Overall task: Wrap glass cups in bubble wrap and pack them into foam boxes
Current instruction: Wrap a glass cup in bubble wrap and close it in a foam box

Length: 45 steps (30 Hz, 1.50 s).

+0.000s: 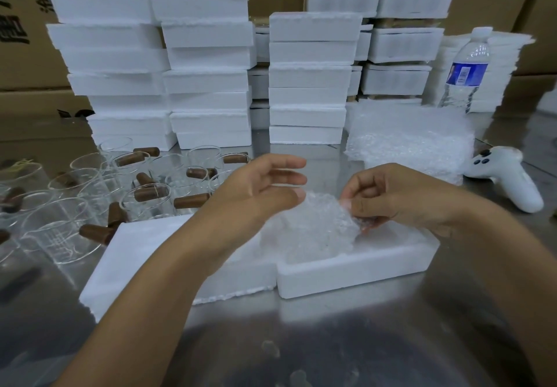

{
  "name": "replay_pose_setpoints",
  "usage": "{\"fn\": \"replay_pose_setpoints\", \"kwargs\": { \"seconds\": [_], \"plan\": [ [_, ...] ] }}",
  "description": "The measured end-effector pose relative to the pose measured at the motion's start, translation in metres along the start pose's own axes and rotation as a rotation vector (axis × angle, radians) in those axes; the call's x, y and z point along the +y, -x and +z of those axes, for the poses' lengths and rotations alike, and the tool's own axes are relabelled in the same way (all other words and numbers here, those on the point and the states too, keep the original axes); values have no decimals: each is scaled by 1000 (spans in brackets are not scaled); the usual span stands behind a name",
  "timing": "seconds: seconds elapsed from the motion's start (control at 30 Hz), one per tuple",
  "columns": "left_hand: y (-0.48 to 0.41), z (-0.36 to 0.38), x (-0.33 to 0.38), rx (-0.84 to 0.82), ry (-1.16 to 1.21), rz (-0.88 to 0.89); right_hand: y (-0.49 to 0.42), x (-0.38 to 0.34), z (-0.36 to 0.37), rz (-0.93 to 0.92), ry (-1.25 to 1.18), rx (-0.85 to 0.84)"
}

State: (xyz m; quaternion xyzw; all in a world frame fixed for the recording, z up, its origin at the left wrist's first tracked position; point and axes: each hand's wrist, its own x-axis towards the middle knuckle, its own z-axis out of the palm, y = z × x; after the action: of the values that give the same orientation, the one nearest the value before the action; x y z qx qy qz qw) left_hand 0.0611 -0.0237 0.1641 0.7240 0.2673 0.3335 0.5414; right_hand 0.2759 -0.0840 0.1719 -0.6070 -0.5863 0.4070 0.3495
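In the head view, a bubble-wrap bundle (313,229) stands in the left part of an open foam box (355,269) on the steel table (331,341). The right hand (391,196) pinches the bundle's upper right edge with curled fingers. The left hand (265,187) is loose, fingers straight, thumb at the bundle's top left. A foam lid (135,254) lies touching the box's left side. Bare cups (144,193) with brown handles crowd the table to the left. Behind are box stacks (208,54), a wrap pile (410,142), a bottle (465,67) and a white controller (506,175).
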Motion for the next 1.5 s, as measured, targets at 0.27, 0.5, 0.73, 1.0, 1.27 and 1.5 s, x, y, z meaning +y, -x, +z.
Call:
{"fn": "replay_pose_setpoints", "kwargs": {
  "seconds": [0.27, 0.5, 0.73, 1.0, 1.27, 1.5],
  "plan": [
    [0, 4, -6, -17, -138, 47, -5, -1, -6, -114, -95, 489],
    [6, -9, 6, 243, -115, 43, -15, 19, -14, 63, 73, 651],
    [55, -29, 10, -109, -801, -165, -19, 25, -20, 295, -156, 455],
    [62, -17, 14, -31, -970, -71, -17, 29, -17, 285, -321, 512],
    [66, -30, 83, 213, -682, 414, -21, 38, -9, 156, 67, 610],
    [55, -7, 104, 383, -199, 748, -27, 41, 4, 159, 10, 659]
  ]
}}
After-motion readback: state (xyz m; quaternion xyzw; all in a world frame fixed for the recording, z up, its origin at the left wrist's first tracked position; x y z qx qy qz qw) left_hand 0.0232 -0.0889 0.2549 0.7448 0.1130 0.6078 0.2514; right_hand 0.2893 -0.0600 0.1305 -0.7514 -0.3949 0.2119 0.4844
